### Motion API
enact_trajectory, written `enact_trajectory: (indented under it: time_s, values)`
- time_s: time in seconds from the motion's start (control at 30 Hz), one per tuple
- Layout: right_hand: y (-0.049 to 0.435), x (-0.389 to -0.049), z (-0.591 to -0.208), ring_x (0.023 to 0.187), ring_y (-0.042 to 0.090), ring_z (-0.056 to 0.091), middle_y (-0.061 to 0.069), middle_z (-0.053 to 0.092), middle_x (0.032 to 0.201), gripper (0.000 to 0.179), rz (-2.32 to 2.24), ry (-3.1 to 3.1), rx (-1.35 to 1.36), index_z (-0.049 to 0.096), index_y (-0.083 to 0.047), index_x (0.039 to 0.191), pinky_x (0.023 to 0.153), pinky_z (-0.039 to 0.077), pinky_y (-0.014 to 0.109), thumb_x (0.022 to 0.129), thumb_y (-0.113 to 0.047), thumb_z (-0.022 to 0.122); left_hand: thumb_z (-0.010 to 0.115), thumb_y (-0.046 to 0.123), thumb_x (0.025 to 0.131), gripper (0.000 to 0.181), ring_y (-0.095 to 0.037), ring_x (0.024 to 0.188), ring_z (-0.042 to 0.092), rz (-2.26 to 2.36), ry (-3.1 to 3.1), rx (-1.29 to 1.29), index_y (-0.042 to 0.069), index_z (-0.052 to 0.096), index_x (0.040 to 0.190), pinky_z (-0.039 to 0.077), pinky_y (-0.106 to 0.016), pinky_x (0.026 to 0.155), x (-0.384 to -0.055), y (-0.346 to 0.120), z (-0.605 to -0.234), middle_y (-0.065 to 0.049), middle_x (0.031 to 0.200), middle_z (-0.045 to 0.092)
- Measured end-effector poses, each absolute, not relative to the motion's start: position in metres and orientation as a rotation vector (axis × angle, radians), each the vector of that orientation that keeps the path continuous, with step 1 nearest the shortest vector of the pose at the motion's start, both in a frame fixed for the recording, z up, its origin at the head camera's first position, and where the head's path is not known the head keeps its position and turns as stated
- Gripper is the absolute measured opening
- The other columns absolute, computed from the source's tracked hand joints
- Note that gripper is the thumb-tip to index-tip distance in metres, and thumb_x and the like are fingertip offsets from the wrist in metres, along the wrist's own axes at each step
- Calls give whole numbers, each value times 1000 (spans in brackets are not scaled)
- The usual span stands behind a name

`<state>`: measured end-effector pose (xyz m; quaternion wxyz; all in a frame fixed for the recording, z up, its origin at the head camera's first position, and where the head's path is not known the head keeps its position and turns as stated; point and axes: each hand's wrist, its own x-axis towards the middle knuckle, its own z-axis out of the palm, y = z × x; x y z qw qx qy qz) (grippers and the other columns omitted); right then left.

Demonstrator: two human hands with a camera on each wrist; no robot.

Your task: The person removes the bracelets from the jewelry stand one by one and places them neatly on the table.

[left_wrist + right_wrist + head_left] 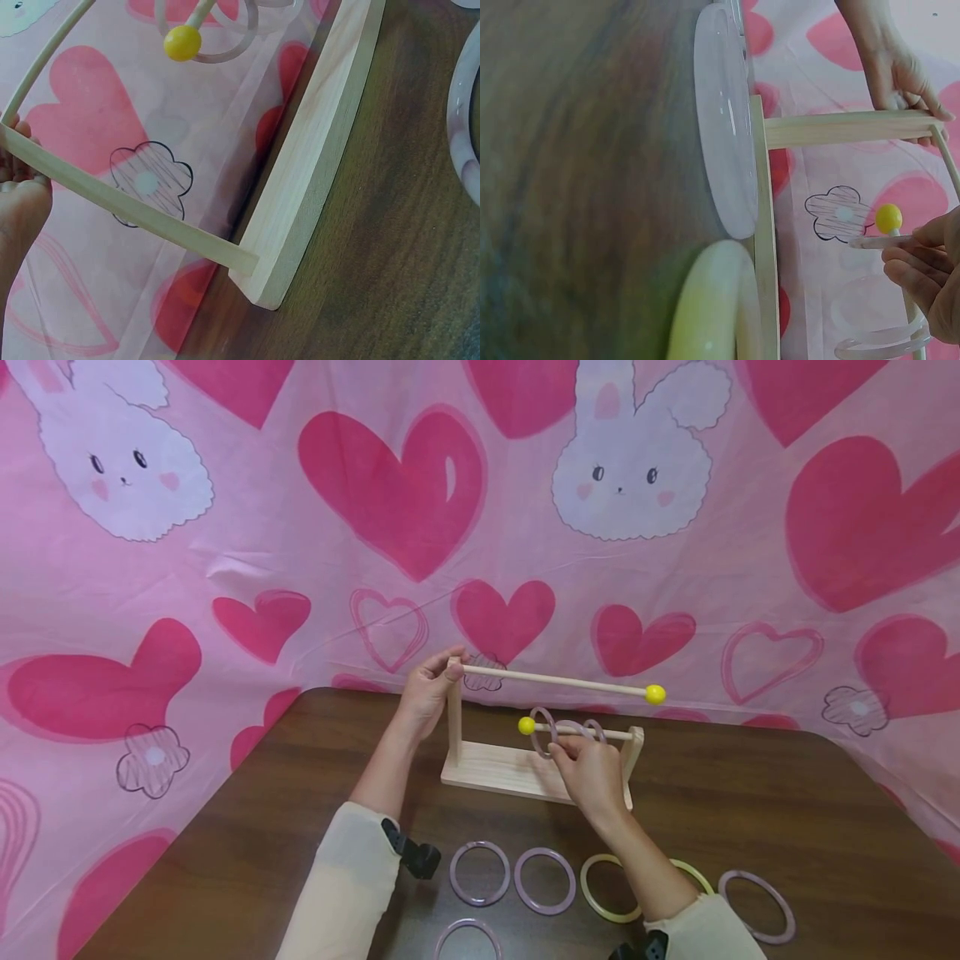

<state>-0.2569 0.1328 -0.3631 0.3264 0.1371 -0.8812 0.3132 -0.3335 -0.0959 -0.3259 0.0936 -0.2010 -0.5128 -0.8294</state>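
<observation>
A wooden rack (502, 766) stands on the table, with two rods at different heights, each tipped with a yellow ball. My left hand (431, 693) grips the top of its left post, where the upper rod (555, 679) joins. With thumb and fingers, my right hand (592, 772) pinches a purple ring (552, 722) at the lower rod, just past that rod's yellow ball (527, 726). The ring appears edge-on beside the ball in the right wrist view. Other purple rings (870, 351) hang on the lower rod behind it, partly hidden by the right hand in the head view.
In front of the rack lie several purple rings (545, 911) and yellow rings (584, 887), some under the right forearm. The brown table (225, 877) meets a pink heart-patterned cloth (525, 560) behind the rack. The upper rod's yellow ball (656, 694) juts out to the right.
</observation>
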Motion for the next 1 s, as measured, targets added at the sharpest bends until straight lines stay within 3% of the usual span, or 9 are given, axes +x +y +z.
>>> enact_trajectory:
  time_s: [1.0]
  values:
    - [132,-254,-362,67,16,66,1,69,67,4,1015,-2333,366,73,-3,80,56,51,35,80,-5,69,77,37,60,35,-8,95,55,-2458,-1524,-589,27,71,93,38,-25,90,-334,-96,-326,6,91,66]
